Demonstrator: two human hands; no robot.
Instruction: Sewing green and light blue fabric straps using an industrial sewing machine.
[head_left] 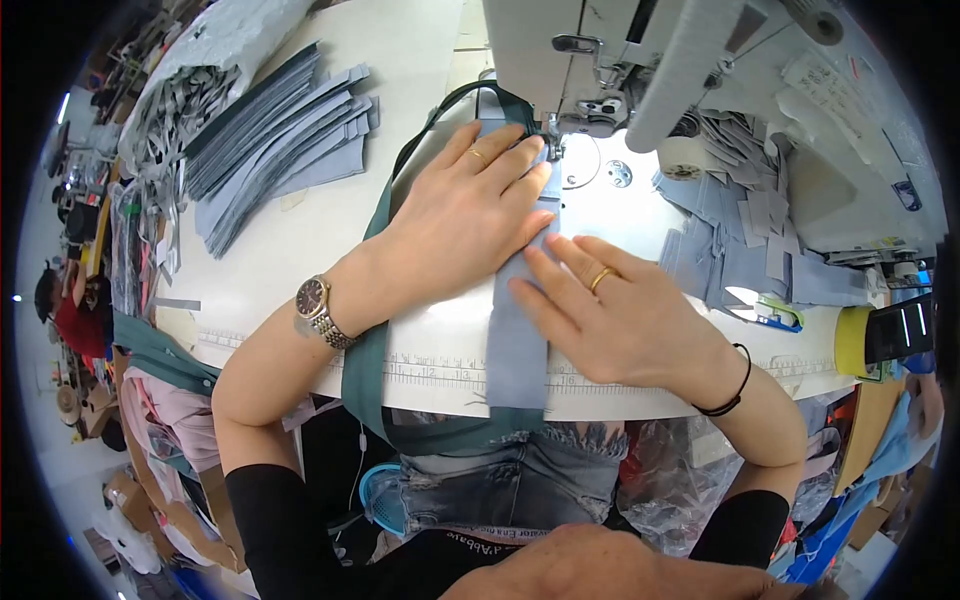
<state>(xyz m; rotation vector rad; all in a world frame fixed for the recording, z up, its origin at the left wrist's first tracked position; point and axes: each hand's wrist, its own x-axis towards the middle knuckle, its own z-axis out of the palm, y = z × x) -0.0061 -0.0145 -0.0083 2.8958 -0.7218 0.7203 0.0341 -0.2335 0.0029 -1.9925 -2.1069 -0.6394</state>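
A grey-blue fabric strip (515, 345) runs from the table's front edge up to the needle area of a white sewing machine (530, 45). My left hand (465, 210) lies flat on its upper part, fingertips beside the presser foot (552, 142). Lower down, my right hand (625, 315) rests with outstretched fingers at the strip's right side, its fingertips touching the cloth. A long dark green fabric band (368, 360) loops from behind the foot, passes under my left wrist and hangs over the front edge to the strip's lower end.
Stacked grey strips (285, 150) lie at the far left beside a white plastic bag (215, 50). More grey pieces (715, 235) are heaped right of the machine, near small blue-handled snippers (775, 318). A printed measuring tape (430, 372) follows the table's front edge.
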